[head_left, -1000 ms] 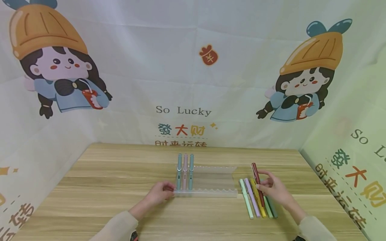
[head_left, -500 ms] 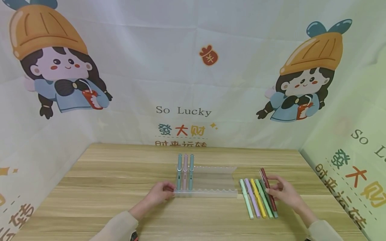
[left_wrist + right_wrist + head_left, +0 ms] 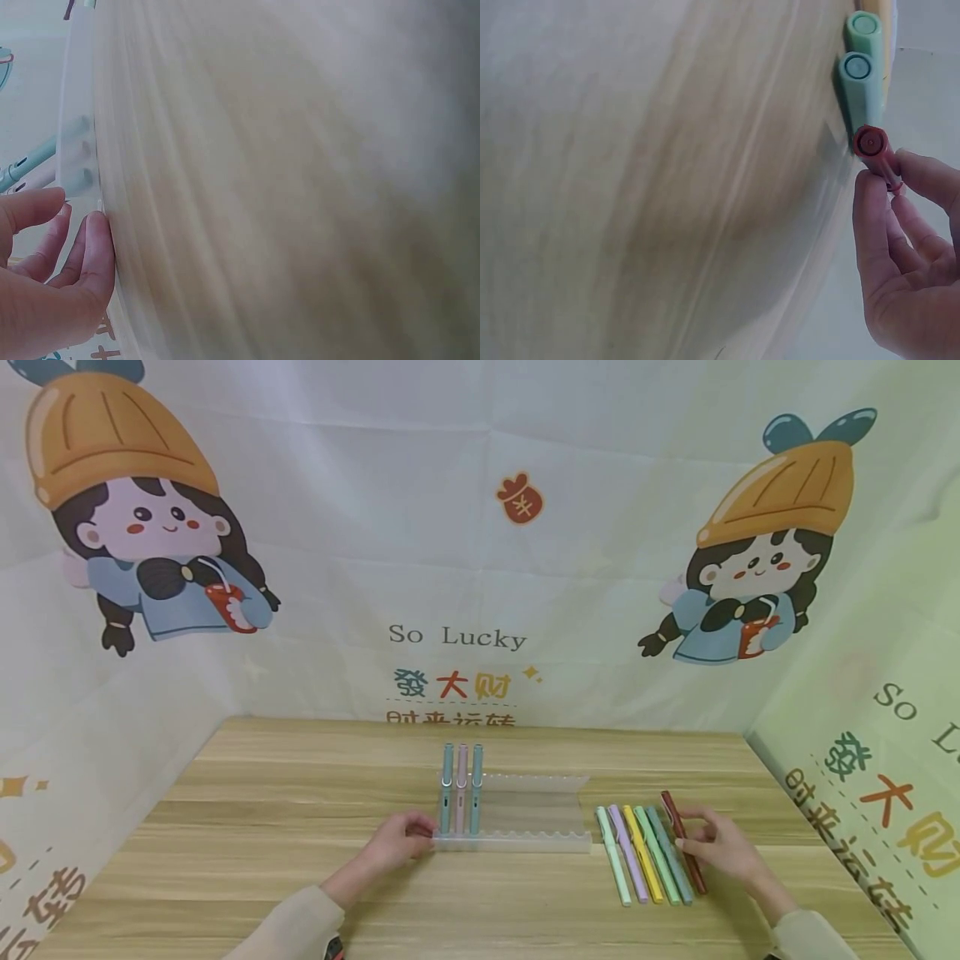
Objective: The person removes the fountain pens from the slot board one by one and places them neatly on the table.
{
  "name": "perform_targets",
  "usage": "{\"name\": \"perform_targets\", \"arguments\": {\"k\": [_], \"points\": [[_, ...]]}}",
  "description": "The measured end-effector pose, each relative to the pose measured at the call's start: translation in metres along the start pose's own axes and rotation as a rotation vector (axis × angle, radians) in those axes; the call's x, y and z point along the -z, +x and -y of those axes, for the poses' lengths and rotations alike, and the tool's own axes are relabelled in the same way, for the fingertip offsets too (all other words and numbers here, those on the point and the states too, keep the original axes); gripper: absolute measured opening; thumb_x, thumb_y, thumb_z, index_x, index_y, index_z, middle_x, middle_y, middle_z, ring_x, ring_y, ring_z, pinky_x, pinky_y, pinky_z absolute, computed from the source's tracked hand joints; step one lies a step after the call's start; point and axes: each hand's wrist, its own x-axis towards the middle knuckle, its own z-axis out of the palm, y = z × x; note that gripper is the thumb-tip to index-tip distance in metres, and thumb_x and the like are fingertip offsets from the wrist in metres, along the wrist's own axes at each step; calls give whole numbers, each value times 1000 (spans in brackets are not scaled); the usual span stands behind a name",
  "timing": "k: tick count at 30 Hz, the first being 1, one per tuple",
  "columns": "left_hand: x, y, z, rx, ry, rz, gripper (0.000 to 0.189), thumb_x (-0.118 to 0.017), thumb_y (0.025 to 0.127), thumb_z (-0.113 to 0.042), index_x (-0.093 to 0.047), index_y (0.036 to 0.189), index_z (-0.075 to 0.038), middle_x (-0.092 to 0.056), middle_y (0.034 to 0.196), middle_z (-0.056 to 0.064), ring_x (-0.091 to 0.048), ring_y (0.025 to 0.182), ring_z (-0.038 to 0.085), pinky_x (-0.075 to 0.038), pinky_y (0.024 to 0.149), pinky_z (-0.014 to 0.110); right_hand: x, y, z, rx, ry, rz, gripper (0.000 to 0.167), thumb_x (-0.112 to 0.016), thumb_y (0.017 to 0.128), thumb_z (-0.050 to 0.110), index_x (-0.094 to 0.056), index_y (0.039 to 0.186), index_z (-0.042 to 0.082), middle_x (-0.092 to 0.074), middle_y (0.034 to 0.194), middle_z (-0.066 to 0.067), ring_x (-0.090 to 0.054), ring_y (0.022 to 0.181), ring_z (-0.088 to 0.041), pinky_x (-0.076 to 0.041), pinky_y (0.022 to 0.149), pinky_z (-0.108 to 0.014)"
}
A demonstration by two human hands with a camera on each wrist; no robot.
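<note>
Rightward and down goes the dark red pen (image 3: 683, 842), pinched in my right hand (image 3: 723, 852) beside five loose pens (image 3: 643, 853); my left hand (image 3: 397, 842) grips the rack (image 3: 517, 841), three slotted.

A light wood-grain counter (image 3: 300, 793) carries everything. Near its middle lies a clear plastic pen rack (image 3: 525, 842), with three pens (image 3: 461, 785) set side by side across its left end, pointing to 12 o'clock. At 3 o'clock from the rack, a row of pens (image 3: 641, 856) lies flat on the wood, close together: pale green, lilac, yellow, green, grey-green, and a dark red pen (image 3: 682, 842) outermost.
</note>
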Motion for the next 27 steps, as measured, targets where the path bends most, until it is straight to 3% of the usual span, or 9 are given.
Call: {"name": "perform_targets", "arguments": {"k": [10,27], "points": [[1,0,0,-14,6,2,18,-56,78,5,-55,95,9,-56,83,8,-53,76,19,-48,63,32,-2,0,-6,-77,-39,17,45,-61,78,0,-42,116,-15,-58,73,-9,-55,62,-21,-49,52,-31],[0,-1,-1,-4,9,-5,17,-57,78,4,-55,95,9,-56,83,9,-53,75,18,-48,62,31,-6,6,-14,-145,-60,17,36,-60,78,1,-48,109,-12,-53,73,-10,-54,61,-19,-49,53,-33]]}}
